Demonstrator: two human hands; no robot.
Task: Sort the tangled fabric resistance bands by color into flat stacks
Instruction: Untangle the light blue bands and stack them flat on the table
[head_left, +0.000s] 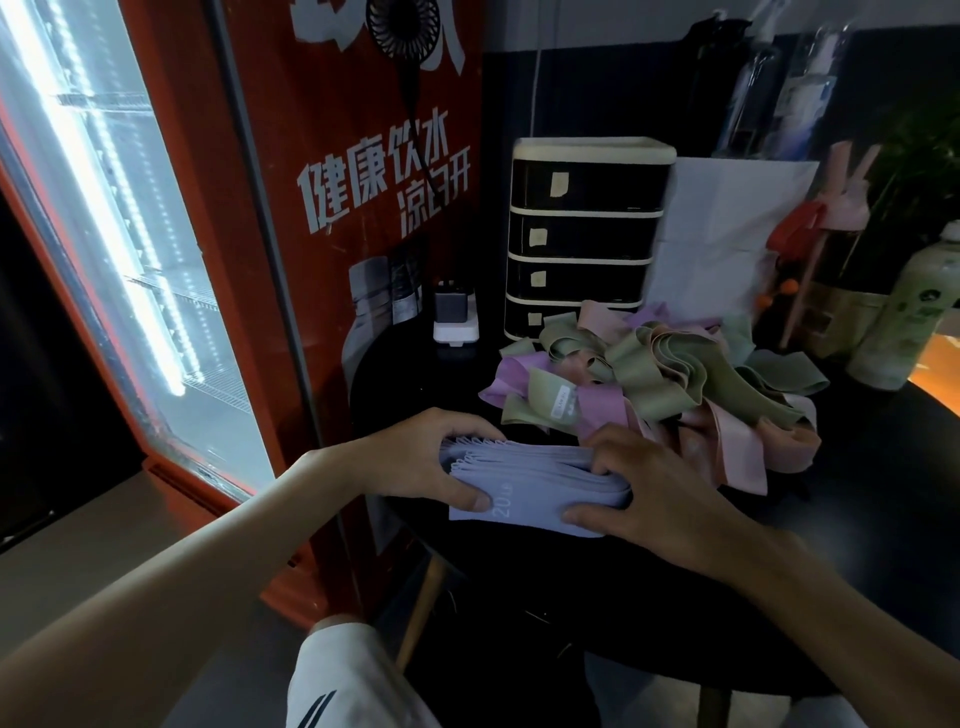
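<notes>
Head view, left hand: I am gripping the left end of the flat stack of pale lilac fabric bands, probably to square its looped edges.
Right hand: I am clamping the right end, likely to stop the layers sliding.
Stack: it is lying on the round black table, just beside the tangled heap of green, pink and purple bands (a "20" is showing).

- Red side panel of the drinks cooler: white characters "健康饮水" above "凉白开"; larger white characters above them, cut off, unreadable.
- Lavender band stack, near edge of the table: "20" on the top band; small print beside it blurred.
- Tag on a green band: print illegible.
</notes>
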